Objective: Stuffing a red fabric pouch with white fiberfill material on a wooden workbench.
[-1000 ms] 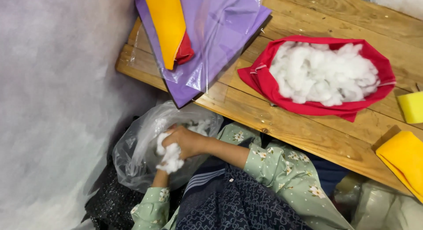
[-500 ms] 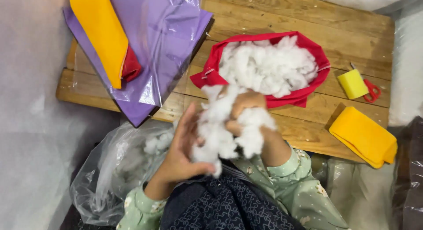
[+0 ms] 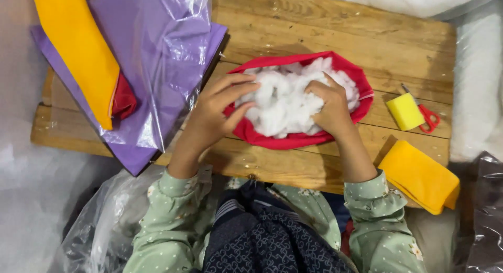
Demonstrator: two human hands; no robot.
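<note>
Biggest risk imo: the white stuffing [image 3: 285, 103] is piled well above the rim of the red fabric shell [image 3: 293, 141], and that shell is floppy, no stiff walls. Press too hard or off-centre and fluff prob spills over the near edge onto the wooden table [image 3: 314, 21], or off the front edge into the lap. The fabric could also slide on the planks since nothing pins it down except the hands. Loose wisps cling to fingers too, so lifting a hand fast may drag clumps out w/ it.

Other thing: the scissors [image 3: 427, 115] and the yellow sponge block [image 3: 404, 110] sit just right of the shell, mid right of the frame, so a wide elbow move could knock them. The folded yellow cloth [image 3: 419, 176] is lower right, hanging at the table edge.

Grip now. Left hand [image 3: 217, 113], centre-left of the frame: fingers spread and loosely curled, fingertips on the fluff at the shell's left rim, palm over the red edge. Not a closed fist, more a half-open claw pressing or pinching the stuffing. Right hand [image 3: 329, 108]: curled tighter, knuckles up, fingers dug into the fluff on the right side, so it looks clenched on a handful, tho can't see the fingertips.

Upper left: purple sheet in clear plastic [image 3: 162, 58] w/ a yellow roll [image 3: 78, 53] on it. Clear plastic bag [image 3: 105, 226] lower left, beside the lap.
</note>
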